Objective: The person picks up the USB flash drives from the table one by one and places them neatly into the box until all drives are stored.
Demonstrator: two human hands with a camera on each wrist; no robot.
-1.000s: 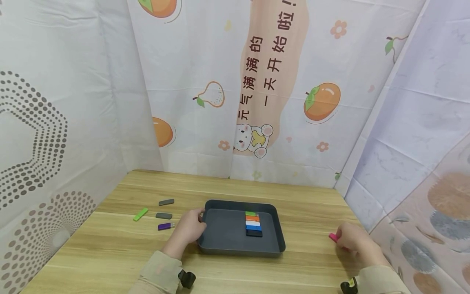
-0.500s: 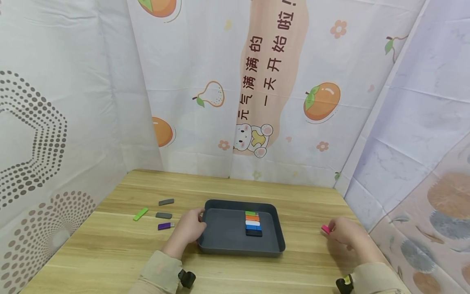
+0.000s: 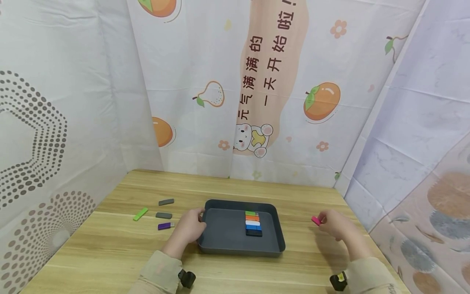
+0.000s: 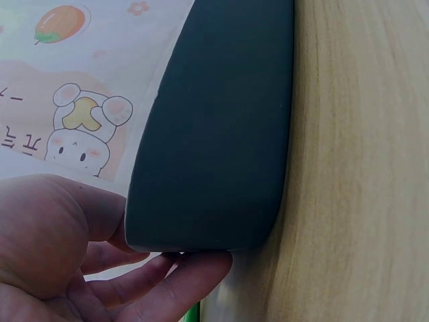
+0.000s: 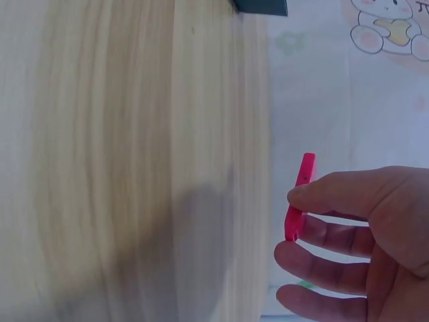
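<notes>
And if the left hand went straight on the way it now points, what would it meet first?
The dark tray, at once: the left hand touches its left side. What comes past that is hard to judge, as depth is unclear.

Tray (image 3: pixel 225 232) common to all views

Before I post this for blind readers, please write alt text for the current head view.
A person's right hand pinches a pink USB stick over a table while the left hand holds the left side of a dark tray. A row of five sticks, green, orange, white, blue and black, lies in the tray; four more sticks lie to its left.
</notes>
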